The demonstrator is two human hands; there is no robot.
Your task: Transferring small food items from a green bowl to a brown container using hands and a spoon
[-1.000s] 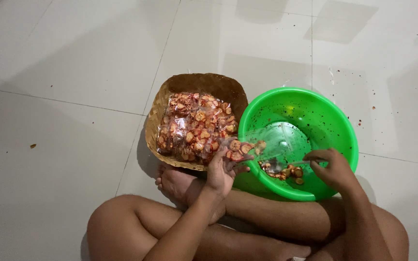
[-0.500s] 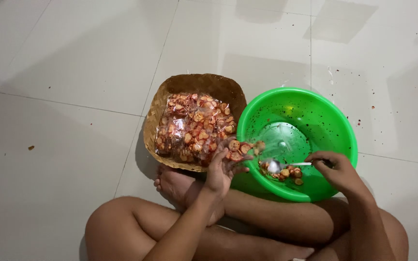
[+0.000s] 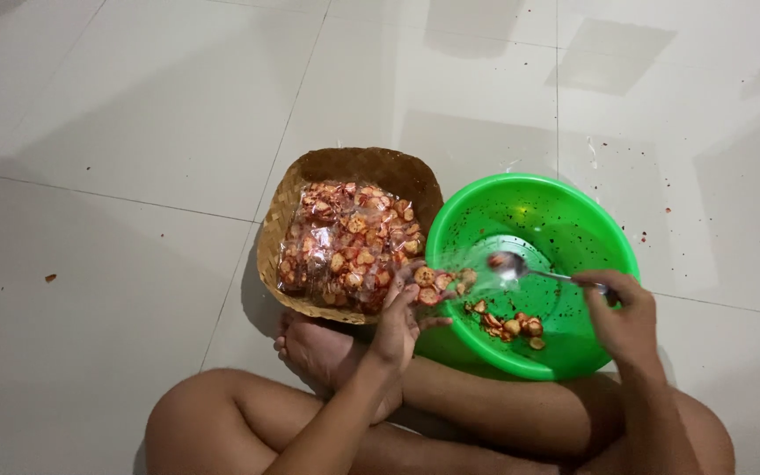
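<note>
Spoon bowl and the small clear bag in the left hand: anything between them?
Head view: nothing solid. The spoon, held by the right hand, hovers just right of the small bag in the left hand; only the green basin wall shows behind the gap.

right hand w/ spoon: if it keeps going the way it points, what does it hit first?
The right hand points its spoon leftward over the green basin. First in line looks like the small clear bag of chips held by the left hand; depth is unclear.
</note>
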